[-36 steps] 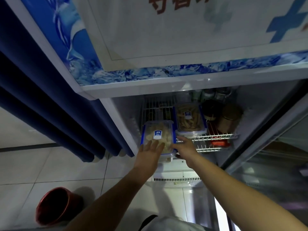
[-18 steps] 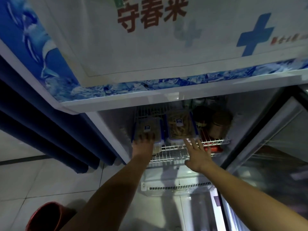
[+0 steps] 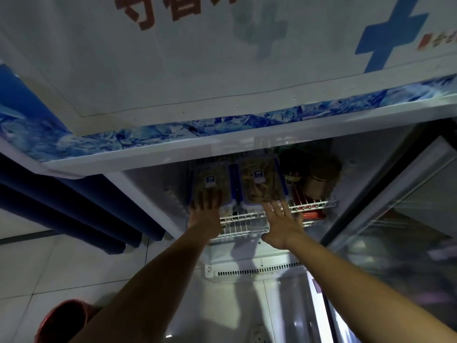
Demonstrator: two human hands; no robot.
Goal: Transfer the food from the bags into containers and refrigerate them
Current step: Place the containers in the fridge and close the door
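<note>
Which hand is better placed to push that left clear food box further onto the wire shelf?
Left. The left hand already rests flat on the clear blue-clipped food box; the right hand hovers by the neighbouring box.

The upper wire shelf (image 3: 309,206) is full across my reach: 2 containers (image 3: 259,184) stand side by side, with jars (image 3: 319,174) packed at right. Bare wire remains only on the lower shelf (image 3: 242,226) between my hands (image 3: 282,224). The open door (image 3: 395,219) bounds the right side.
</note>
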